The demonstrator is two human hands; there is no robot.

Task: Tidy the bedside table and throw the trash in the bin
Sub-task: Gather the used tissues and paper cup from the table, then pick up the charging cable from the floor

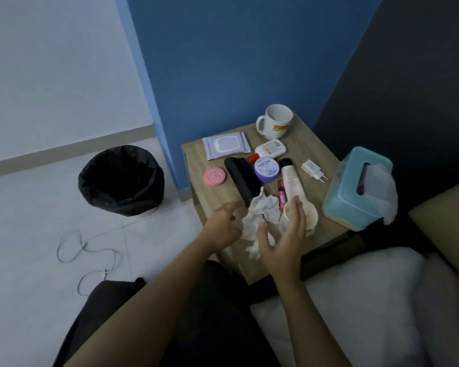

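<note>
Crumpled tissue (261, 215) — pinched by left hand (224, 226); right hand (282, 239), fingers spread, beside it; bin (121, 180) well left.

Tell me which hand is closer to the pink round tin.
Left. The left hand sits just below the pink round tin, at the table's front-left edge. The right hand is farther off, beyond the crumpled tissue.
</note>
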